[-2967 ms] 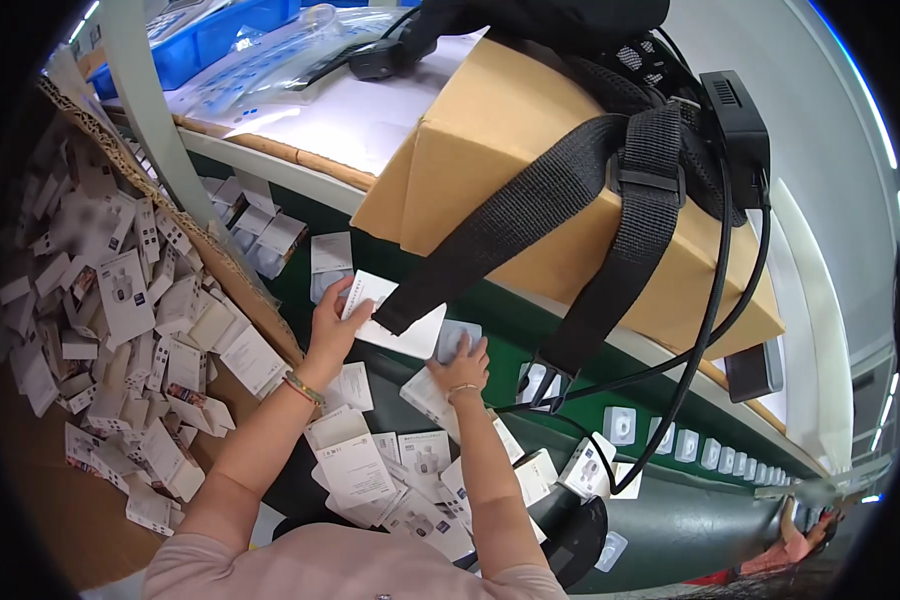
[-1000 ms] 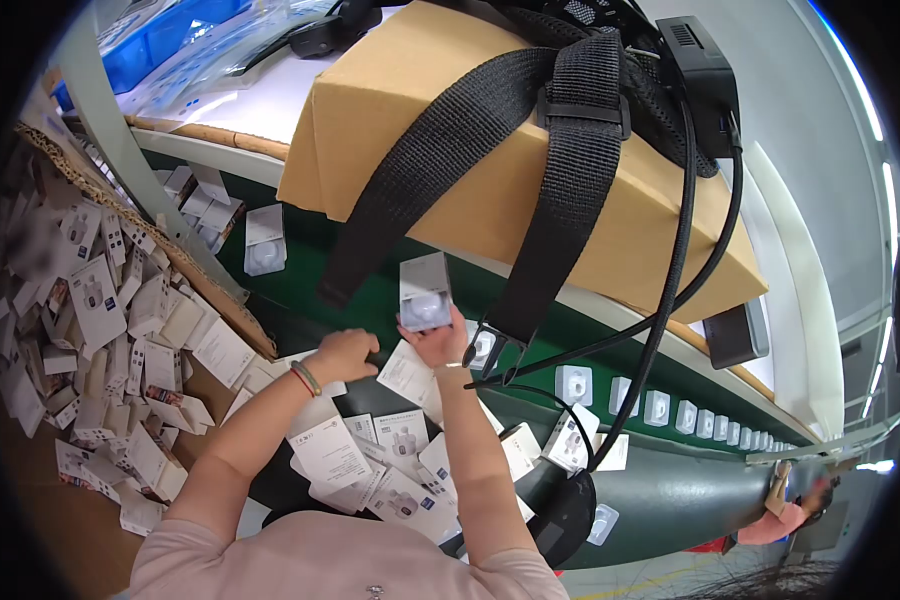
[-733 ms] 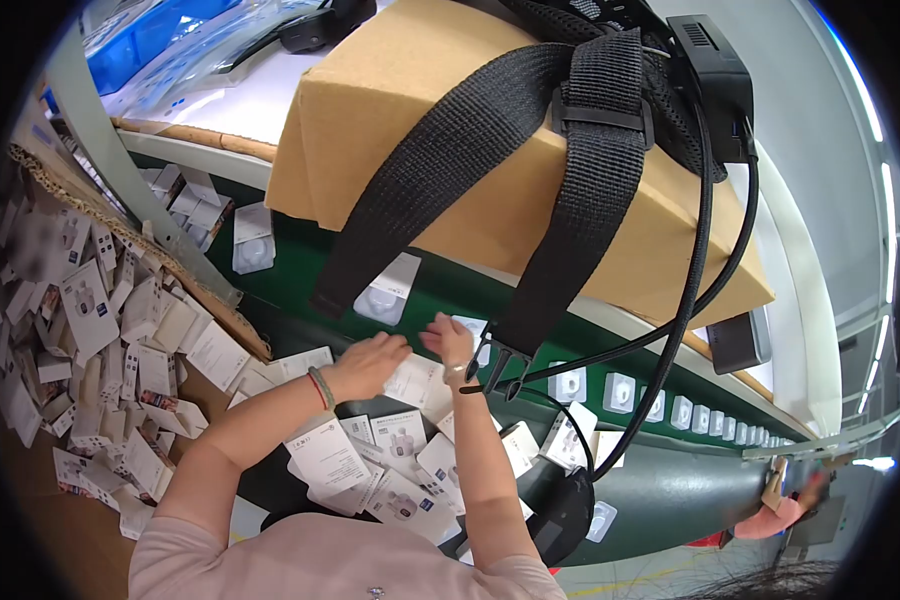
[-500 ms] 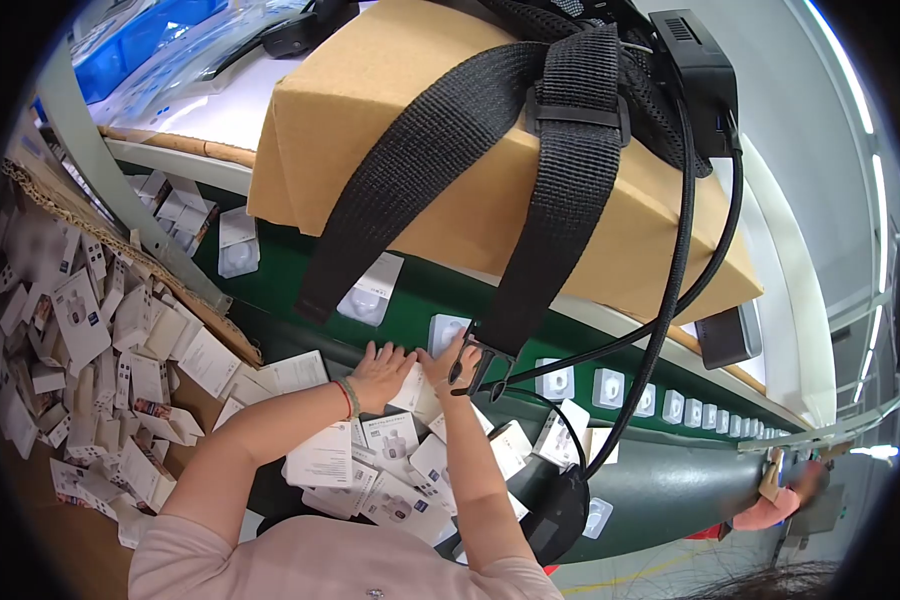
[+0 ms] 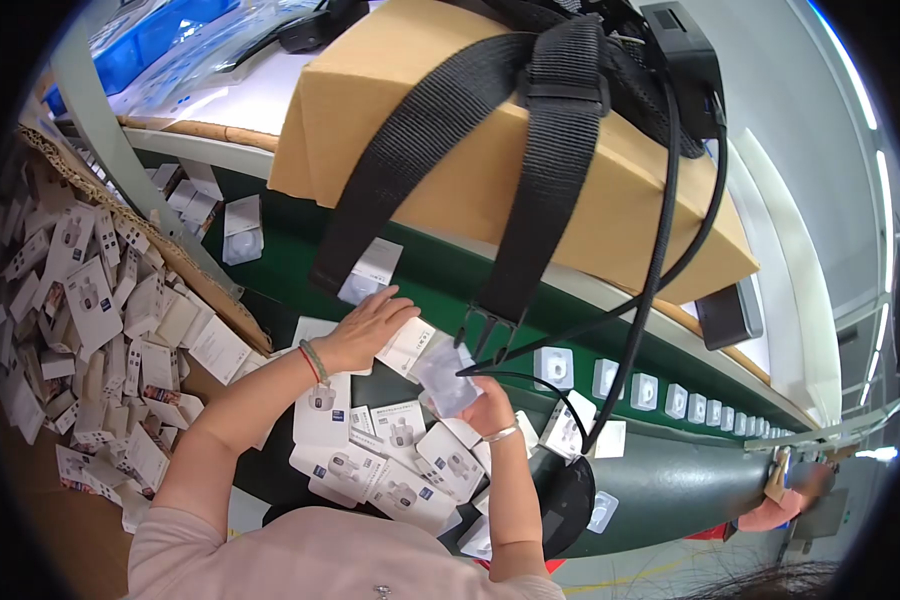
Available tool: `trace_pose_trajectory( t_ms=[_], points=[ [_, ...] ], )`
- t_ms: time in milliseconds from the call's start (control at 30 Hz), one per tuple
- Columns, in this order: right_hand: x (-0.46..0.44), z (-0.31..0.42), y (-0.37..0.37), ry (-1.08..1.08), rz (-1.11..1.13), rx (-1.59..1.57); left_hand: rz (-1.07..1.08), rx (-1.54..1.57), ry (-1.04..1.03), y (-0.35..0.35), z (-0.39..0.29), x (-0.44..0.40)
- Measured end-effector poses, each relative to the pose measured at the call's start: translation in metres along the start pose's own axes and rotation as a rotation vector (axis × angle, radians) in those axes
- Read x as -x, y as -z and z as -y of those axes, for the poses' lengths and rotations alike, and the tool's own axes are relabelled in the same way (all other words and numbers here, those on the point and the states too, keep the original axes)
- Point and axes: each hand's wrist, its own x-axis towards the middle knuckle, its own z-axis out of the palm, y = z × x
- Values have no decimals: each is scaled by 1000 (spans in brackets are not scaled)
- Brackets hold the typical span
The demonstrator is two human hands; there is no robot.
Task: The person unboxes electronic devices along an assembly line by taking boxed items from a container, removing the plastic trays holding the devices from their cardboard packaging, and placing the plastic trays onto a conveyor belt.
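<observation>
My right hand grips a translucent plastic tray, tilted up above the pile of cartons. My left hand has its fingers stretched out over the green conveyor belt, palm down. Beside its thumb side lies a small white printed carton; whether they touch I cannot tell. Ahead of the left fingers, a plastic tray with a white carton rests on the belt. Several flat white cartons with earbud pictures lie heaped below my hands.
A large cardboard bin full of white cartons stands on the left. Overhead are a brown box, black straps and cables. Several white trays line the belt to the right. A person works far right.
My right hand has drawn back toward me and right, bringing the plastic tray off the belt. My left hand has shifted up, and the two hands are now farther apart.
</observation>
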Motion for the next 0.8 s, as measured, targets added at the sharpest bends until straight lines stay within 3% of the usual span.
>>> trace_pose_trajectory(
  t_ms=[67,167,367,433,500,567,600,633,667,800],
  points=[
    [0,-2,-2,-24,-38,-4,21,113,-40,17,-10,-5],
    [-2,-4,-12,-129,138,-38,17,77,-174,24,-10,-3],
    [-25,-17,-1,-149,163,-65,103,112,-159,35,-16,-6],
    [-35,-18,5,-102,314,-106,71,90,-139,41,-13,-2],
    [-49,-9,4,-128,255,-220,-90,-3,-60,39,-3,-2],
    [-70,-4,4,-18,205,-373,-196,104,227,3,60,17],
    [-87,-3,7,149,148,-221,-105,13,380,-5,76,23],
    [-103,-3,16,195,127,-268,7,-87,523,-14,92,30],
    [-117,-3,17,202,83,-272,294,-397,631,1,86,32],
    [-179,-23,19,223,-92,-393,448,-438,674,-50,133,51]
  ],
)
